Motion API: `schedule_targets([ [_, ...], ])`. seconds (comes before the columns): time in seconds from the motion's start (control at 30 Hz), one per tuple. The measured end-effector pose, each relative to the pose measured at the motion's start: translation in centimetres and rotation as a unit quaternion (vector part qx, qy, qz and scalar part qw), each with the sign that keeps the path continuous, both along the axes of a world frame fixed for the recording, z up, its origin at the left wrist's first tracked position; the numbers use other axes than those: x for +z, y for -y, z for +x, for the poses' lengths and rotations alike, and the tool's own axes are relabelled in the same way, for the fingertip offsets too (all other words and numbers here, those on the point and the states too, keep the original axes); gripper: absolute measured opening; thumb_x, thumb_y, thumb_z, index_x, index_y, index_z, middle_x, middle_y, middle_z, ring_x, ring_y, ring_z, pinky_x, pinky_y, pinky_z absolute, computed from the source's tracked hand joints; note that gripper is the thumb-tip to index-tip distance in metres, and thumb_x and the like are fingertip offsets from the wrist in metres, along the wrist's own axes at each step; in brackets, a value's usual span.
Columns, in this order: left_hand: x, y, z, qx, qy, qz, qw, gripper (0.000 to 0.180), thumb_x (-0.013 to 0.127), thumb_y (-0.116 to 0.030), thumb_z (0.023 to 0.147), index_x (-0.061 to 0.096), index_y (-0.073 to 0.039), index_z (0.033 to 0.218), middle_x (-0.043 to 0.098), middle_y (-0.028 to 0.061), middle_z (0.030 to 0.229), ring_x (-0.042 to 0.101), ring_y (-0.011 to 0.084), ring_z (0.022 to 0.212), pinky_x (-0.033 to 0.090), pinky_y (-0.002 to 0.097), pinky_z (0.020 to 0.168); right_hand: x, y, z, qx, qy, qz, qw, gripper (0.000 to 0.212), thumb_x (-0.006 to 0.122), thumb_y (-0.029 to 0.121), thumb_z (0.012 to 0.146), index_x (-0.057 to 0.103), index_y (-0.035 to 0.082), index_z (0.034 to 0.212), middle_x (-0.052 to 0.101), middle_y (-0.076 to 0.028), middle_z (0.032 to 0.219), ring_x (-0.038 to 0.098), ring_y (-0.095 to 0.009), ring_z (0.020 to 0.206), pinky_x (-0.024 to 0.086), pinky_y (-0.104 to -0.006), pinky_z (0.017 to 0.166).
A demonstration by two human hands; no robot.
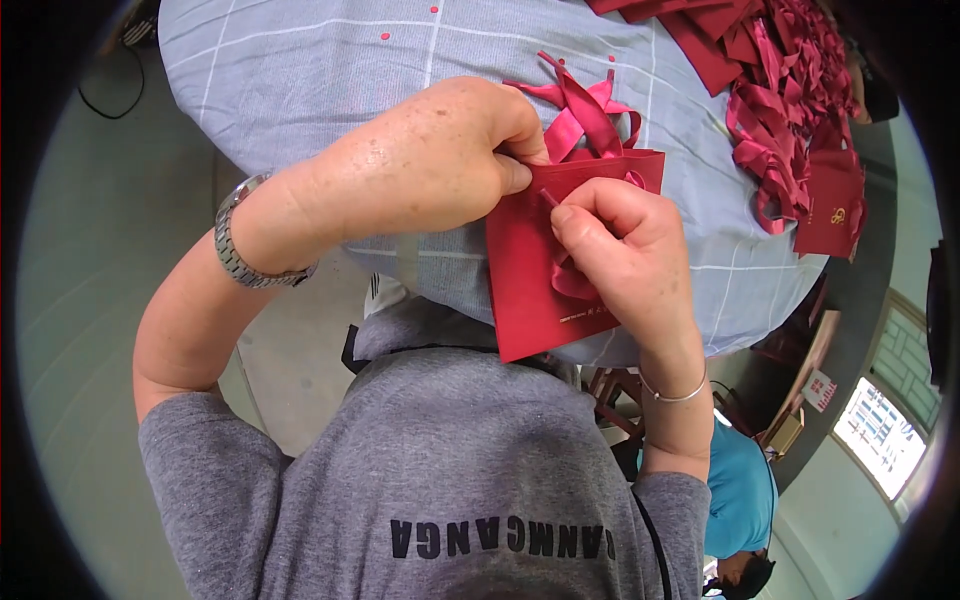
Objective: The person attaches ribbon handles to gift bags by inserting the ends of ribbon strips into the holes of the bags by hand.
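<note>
A red paper gift bag lies flat near the table's front edge, its mouth turned away from me. My left hand pinches the bag's top edge at its left side. Over the front of the bag, my right hand is closed on the tip of a dark pink ribbon, between thumb and index finger. Part of this ribbon hangs below the right hand's fingers. More satin ribbon spreads out beyond the bag's mouth. Where the ribbon passes through the bag is hidden by my hands.
A blue-grey checked cloth covers the rounded table. At the far right lie a heap of pink ribbons, stacked red bags and another red bag. Small red dots dot the cloth. A person in a teal top is at the lower right.
</note>
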State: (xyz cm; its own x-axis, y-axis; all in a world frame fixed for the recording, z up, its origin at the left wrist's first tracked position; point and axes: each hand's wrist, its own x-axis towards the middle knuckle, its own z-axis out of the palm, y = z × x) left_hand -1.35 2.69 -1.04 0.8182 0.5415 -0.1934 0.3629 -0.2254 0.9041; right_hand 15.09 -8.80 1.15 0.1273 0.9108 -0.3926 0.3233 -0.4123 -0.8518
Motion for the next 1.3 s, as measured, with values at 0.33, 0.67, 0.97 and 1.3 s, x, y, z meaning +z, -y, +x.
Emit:
schedule_targets([
  [0.33, -0.3, 0.3, 0.2, 0.028, -0.003, -0.009, 1.000, 0.007, 0.061, 0.004, 0.080, 0.056, 0.002, 0.085, 0.054, 0.0033, 0.073, 0.050, 0.0112, 0.070, 0.043, 0.0279, 0.065, -0.6, 0.4, -0.4, 0.036, 0.072, 0.106, 0.991, 0.012, 0.061, 0.006, 0.088, 0.062, -0.002, 0.079, 0.057, 0.002, 0.064, 0.051, -0.004, 0.059, 0.041, -0.0215, 0.052],
  [0.67, -0.3, 0.4, -0.3, 0.015, 0.033, 0.006, 0.999, 0.010, 0.062, 0.005, 0.078, 0.055, 0.003, 0.085, 0.057, 0.0072, 0.074, 0.056, 0.0144, 0.069, 0.047, 0.0296, 0.065, 0.1, -1.0, -1.1, 0.030, 0.152, 0.069, 0.986, 0.019, 0.061, 0.010, 0.087, 0.061, -0.002, 0.073, 0.055, 0.002, 0.059, 0.051, -0.005, 0.054, 0.041, -0.0222, 0.049],
  [0.97, -1.0, 0.3, 0.2, 0.012, 0.072, 0.093, 0.993, 0.012, 0.061, 0.003, 0.075, 0.058, 0.005, 0.086, 0.061, 0.0150, 0.078, 0.062, 0.0251, 0.073, 0.049, 0.0346, 0.067, 2.1, -3.8, -0.7, 0.130, 0.257, -0.029, 0.957, 0.017, 0.057, 0.009, 0.076, 0.057, -0.005, 0.067, 0.052, -0.007, 0.051, 0.053, -0.010, 0.049, 0.042, -0.0298, 0.046],
  [1.3, -2.3, 0.4, 0.3, 0.041, 0.149, 0.179, 0.972, 0.011, 0.061, -0.001, 0.077, 0.060, 0.005, 0.087, 0.063, 0.0174, 0.082, 0.062, 0.0305, 0.076, 0.048, 0.0365, 0.069, 1.8, -3.3, -1.5, 0.159, 0.377, 0.026, 0.912, 0.023, 0.057, 0.018, 0.073, 0.067, -0.002, 0.069, 0.062, -0.024, 0.067, 0.064, -0.039, 0.064, 0.052, -0.0476, 0.061],
])
